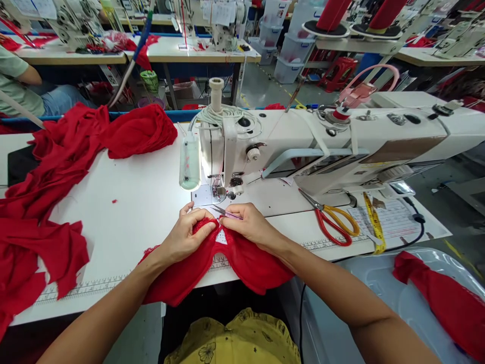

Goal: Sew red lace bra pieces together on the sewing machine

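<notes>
A red bra [261, 265] hangs over the table's front edge, its two cups side by side and joined in the middle. My left hand [189, 233] pinches the top of the left cup near the centre. At the right cup's top edge, my right hand [248, 222] is closed on the fabric. That same hand also holds small, pointed thread snips [227, 212], tips toward the needle area. Just beyond my hands is the presser foot [219, 191] of a white sewing machine [280, 131]; the bra lies in front of it, apart from the foot.
Red fabric pieces [68, 151] are heaped on the left. Scissors [329, 217] with red and yellow handles lie right, near a yellow tape measure [374, 222]. A grey plastic tub [341, 293] stands lower right with red fabric [443, 298]. Another person's sleeve [15, 76] shows upper left.
</notes>
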The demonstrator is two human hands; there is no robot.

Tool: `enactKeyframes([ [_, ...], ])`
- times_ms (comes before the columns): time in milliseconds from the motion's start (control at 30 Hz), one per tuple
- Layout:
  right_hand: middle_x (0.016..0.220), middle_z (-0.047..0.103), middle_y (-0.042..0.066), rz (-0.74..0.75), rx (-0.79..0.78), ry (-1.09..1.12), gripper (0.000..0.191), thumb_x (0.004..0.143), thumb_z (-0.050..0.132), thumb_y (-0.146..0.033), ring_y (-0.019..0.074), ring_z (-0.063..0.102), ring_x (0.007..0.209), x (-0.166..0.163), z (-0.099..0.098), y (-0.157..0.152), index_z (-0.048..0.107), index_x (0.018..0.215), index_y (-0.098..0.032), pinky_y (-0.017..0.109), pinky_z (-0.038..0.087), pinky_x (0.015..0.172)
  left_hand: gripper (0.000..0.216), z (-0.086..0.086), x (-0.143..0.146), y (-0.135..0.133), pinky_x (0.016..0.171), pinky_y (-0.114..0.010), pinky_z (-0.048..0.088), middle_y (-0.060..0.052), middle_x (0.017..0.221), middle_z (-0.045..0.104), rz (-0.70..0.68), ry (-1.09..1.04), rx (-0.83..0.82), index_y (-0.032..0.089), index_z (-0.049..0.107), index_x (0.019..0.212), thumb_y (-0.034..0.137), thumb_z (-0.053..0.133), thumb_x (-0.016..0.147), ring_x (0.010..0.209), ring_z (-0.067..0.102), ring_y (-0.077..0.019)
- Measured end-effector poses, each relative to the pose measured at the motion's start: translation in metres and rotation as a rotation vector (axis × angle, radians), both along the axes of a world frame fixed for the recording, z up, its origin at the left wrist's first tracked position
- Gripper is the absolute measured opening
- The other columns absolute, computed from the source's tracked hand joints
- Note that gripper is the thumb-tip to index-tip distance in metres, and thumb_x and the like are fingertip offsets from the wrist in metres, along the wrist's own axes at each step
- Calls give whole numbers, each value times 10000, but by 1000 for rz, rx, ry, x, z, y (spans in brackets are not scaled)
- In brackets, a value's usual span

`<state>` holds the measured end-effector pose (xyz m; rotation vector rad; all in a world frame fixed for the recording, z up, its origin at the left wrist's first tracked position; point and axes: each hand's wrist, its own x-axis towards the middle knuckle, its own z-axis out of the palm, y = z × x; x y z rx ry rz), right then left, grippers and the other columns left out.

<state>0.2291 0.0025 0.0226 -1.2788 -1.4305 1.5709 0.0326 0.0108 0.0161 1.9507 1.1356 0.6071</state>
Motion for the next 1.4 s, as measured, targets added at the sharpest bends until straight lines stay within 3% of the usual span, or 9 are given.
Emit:
enactKeyframes([
  [300, 598, 480, -56, 28, 95, -69, 244, 812, 604, -364, 106, 431, 569, 3, -4, 3, 523, 656, -195, 233, 292, 530, 254, 0, 0, 1, 1226, -484, 154, 44, 772, 608, 18, 13, 7, 229, 558, 795, 434, 466, 913, 777, 573, -152],
  [467, 704, 662, -24, -32, 596, -733, 200, 923, 575, -395, 138, 560, 615, 14, 4, -20, 630, 959, -206, 255, 273, 571, 267, 0, 1, 0, 1224, -479, 149, 37, 790, 634, 33, -2, -7, 230, 557, 782, 447, 471, 911, 813, 587, -165],
  [567, 635, 653, -3, 34, 881, -1053, 269, 1008, 469, -376, 142, 559, 553, 20, 8, -37, 615, 883, -188, 297, 209, 545, 265, -1, 2, 0, 1226, -483, 145, 36, 794, 647, 32, -6, -2, 231, 567, 781, 438, 467, 913, 814, 589, -165],
  [700, 572, 604, -11, 106, 1066, -1177, 324, 1033, 437, -336, 139, 544, 517, 19, 8, -43, 551, 764, -197, 311, 189, 532, 263, -1, 2, 1, 1228, -494, 148, 31, 805, 665, 42, 1, 3, 233, 570, 769, 439, 476, 904, 830, 593, -173],
  [1033, 594, 582, -6, 181, 1175, -1301, 284, 1018, 469, -250, 151, 531, 540, 12, 6, -38, 505, 739, -204, 326, 181, 538, 256, 0, 0, 2, 1226, -504, 145, 28, 795, 655, 23, 20, -8, 236, 568, 773, 440, 477, 899, 829, 585, -181],
  [1400, 610, 598, 8, 266, 1105, -1339, 259, 1014, 486, -240, 154, 544, 550, 12, 14, -33, 510, 760, -199, 323, 151, 514, 243, -1, 0, 2, 1235, -490, 123, 38, 807, 647, 27, -9, -6, 233, 561, 782, 426, 483, 908, 799, 588, -166],
])
